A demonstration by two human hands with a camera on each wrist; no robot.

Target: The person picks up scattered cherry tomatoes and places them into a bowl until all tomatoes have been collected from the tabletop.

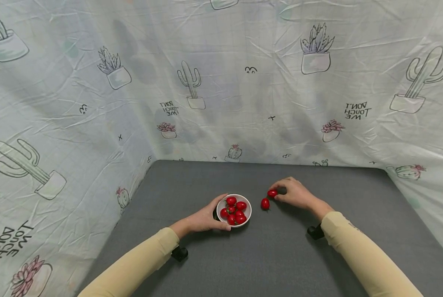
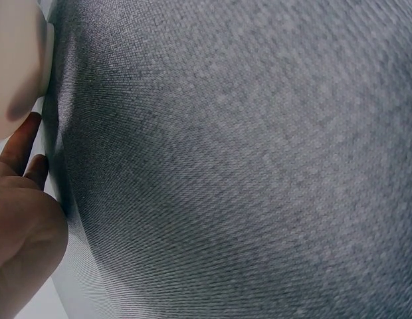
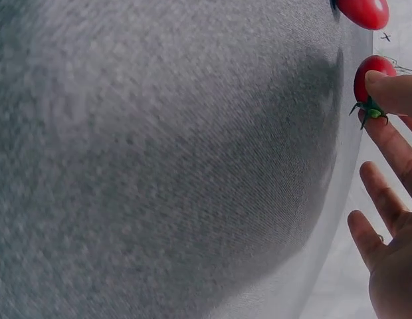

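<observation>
A small white bowl (image 1: 249, 205) on the grey table holds several red cherry tomatoes (image 1: 231, 201). My left hand (image 1: 205, 218) holds the bowl from its left side, thumb at the near rim and fingers round the far side. In the left wrist view, fingertips of the left hand (image 2: 26, 219) meet the pale bowl wall (image 2: 16, 66). To the bowl's right, my right hand (image 1: 294, 193) pinches a cherry tomato (image 1: 272, 193) between thumb and fingers. Its green stem end shows in the right wrist view. Another cherry tomato (image 1: 265, 203) lies on the table between that hand and the bowl.
The dark grey cloth-covered table (image 1: 243, 264) stretches under both arms. A white curtain (image 1: 228, 90) printed with potted cacti hangs behind it and along its left and right sides. Dark wrist mounts (image 1: 179, 253) sit under both forearms.
</observation>
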